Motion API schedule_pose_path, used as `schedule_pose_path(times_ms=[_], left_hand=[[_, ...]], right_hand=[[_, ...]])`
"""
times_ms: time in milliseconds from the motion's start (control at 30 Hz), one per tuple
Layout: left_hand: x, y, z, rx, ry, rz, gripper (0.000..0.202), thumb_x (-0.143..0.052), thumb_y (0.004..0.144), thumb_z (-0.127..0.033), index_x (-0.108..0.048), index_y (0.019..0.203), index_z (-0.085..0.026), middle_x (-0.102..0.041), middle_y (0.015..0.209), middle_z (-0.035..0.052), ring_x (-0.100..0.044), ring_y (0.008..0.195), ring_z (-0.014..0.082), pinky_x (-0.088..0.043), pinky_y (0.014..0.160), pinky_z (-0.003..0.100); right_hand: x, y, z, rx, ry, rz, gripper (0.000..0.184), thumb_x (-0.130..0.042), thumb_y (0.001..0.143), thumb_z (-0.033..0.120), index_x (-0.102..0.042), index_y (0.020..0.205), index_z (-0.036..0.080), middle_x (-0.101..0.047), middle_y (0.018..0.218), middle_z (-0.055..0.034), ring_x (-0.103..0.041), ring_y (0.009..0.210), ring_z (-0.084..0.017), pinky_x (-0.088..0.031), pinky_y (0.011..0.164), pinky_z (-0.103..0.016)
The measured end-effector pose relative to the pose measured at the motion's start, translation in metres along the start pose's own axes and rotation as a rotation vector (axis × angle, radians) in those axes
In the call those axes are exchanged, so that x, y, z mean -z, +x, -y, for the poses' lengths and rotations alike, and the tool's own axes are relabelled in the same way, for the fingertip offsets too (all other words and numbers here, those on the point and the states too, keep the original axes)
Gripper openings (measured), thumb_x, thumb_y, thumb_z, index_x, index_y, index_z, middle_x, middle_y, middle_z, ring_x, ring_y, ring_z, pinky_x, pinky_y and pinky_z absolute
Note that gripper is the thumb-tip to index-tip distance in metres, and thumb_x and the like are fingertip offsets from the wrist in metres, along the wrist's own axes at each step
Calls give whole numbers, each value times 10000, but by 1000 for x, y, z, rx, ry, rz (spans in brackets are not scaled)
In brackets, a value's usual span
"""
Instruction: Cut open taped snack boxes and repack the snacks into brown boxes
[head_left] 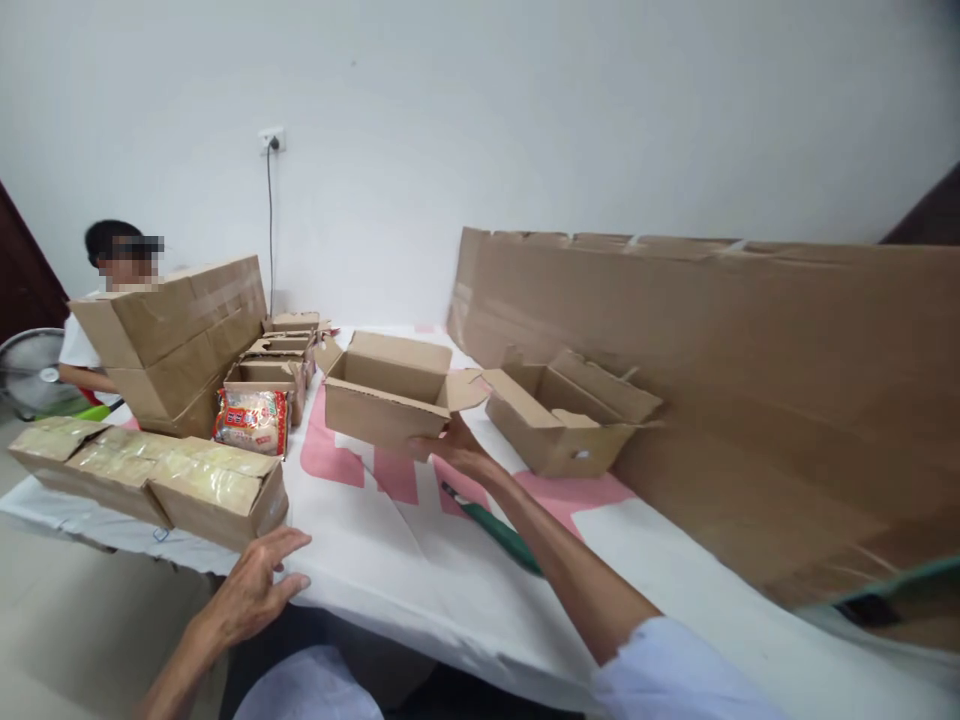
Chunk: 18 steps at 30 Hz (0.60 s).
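Right hand [457,450] is stretched way out over the bench [420,570], which has a white cover with pink blocks on it. Its grip is closed on the near bottom corner of the open brown cardboard box [386,385], thumb up by the side flap and fingers tucked along the lower edge. That box sits about mid-bench with all its flaps folded out.

Left hand [251,590] hangs at the near edge of the bench with a wide, loose grip, fingers spread and holding nothing. It's just beside the row of low brown boxes sealed with clear tape [150,470].

A green-handled tool [495,525] lies flat on the cover, partly under the right forearm. A 2nd open cardboard box [562,420] sits to the right of the held one, up against a big flat sheet of brown cardboard [750,380] that leans along the right side.

On the left there's a red and white snack packet [253,420] standing in front of a line of small open cartons, with a large taped carton [176,335] tipped at an angle behind it. Another person in a white top [79,345] sits past that, next to a grey fan [30,370].
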<state>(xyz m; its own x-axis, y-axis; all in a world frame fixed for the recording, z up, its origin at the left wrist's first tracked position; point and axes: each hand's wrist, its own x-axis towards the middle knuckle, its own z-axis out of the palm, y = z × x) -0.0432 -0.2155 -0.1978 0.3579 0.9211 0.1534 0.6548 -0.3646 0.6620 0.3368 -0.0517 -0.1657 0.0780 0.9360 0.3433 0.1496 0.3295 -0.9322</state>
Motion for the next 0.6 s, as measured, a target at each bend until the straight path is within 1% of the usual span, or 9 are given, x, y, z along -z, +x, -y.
schedule_pose_path(times_ms=[100, 200, 300, 400, 500, 600], left_hand=[[2, -6, 6, 10, 15, -10, 497, -687, 910, -340, -688, 1397, -239, -662, 1461, 141, -603, 1365, 326, -612, 1009, 442], [5, -13, 10, 24, 4, 0, 495, -682, 915, -325, -680, 1405, -253, -656, 1467, 132, -619, 1346, 315, -622, 992, 426], [9, -15, 9, 30, -21, 5, 494, -684, 915, -319, -679, 1406, -265, -654, 1468, 125, -619, 1351, 313, -627, 990, 418], [11, -14, 6, 17, -24, -5, 495, -683, 917, -320, -678, 1410, -273, -666, 1451, 122, -610, 1365, 317, -617, 1018, 429], [11, -11, 4, 21, 0, -2, 494, -681, 918, -314, -678, 1410, -264, -670, 1446, 125, -612, 1361, 311, -607, 1032, 424], [9, -9, 4, 23, 12, 7, 498, -684, 913, -308, -675, 1407, -251, -664, 1454, 133, -618, 1350, 306, -611, 1010, 410]], right_hand=[[-21, 6, -27, -71, 108, 157, 941, -926, 512, 521, -575, 1334, 229, -760, 1167, -147, -693, 967, -291, -581, 794, -413], [-31, 13, -49, -98, 148, 238, 939, -939, 514, 464, -563, 1340, 223, -755, 1149, -136, -695, 947, -289, -580, 781, -412], [-36, 22, -65, -110, 159, 264, 970, -946, 510, 426, -536, 1364, 219, -749, 1149, -129, -694, 944, -288, -585, 784, -416], [-41, 32, -75, -126, 149, 263, 1021, -947, 500, 440, -504, 1390, 205, -749, 1125, -130, -695, 908, -282, -594, 765, -419], [-47, 40, -80, -127, 127, 257, 1031, -942, 496, 482, -508, 1384, 187, -746, 1114, -143, -693, 901, -287, -602, 749, -421], [-53, 41, -81, -108, 80, 218, 979, -932, 508, 513, -543, 1346, 190, -732, 1160, -165, -687, 948, -299, -603, 763, -418]])
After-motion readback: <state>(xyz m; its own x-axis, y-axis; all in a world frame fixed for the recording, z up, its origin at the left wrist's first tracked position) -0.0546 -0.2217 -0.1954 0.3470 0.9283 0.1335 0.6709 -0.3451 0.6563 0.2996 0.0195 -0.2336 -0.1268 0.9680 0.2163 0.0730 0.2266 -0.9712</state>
